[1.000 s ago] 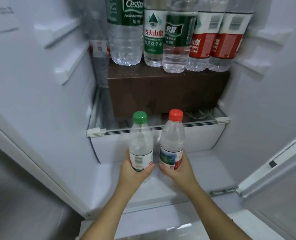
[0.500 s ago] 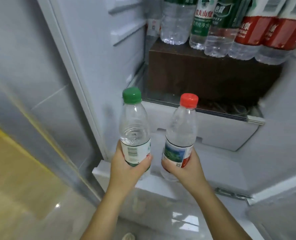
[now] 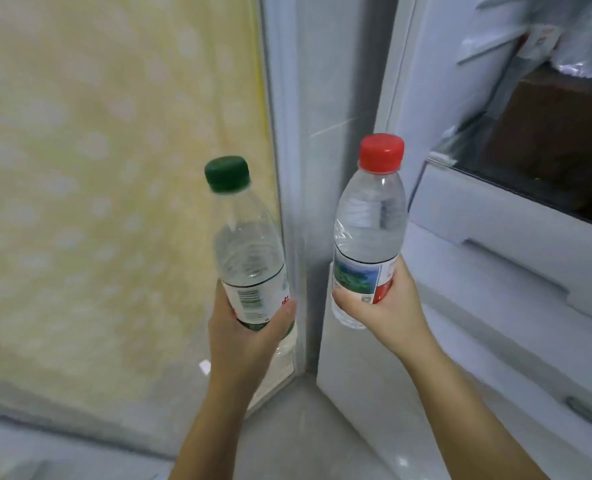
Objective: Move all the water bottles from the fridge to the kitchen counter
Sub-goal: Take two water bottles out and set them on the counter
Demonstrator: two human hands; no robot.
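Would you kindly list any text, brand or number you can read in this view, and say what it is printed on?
None can be quoted.
Green-capped bottle in the left hand: barcode, fine print and a red mark on its label, too blurred to read.
Red-capped bottle in the right hand: landscape picture, red panel and a small code square, no legible words.
Bottle in the fridge: label blurred.

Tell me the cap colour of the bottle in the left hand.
Dark green cap, on the bottle in the left hand; head view.

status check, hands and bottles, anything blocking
Left hand grips green-capped bottle. Right hand grips red-capped bottle. Both outside the fridge. Nothing blocking.
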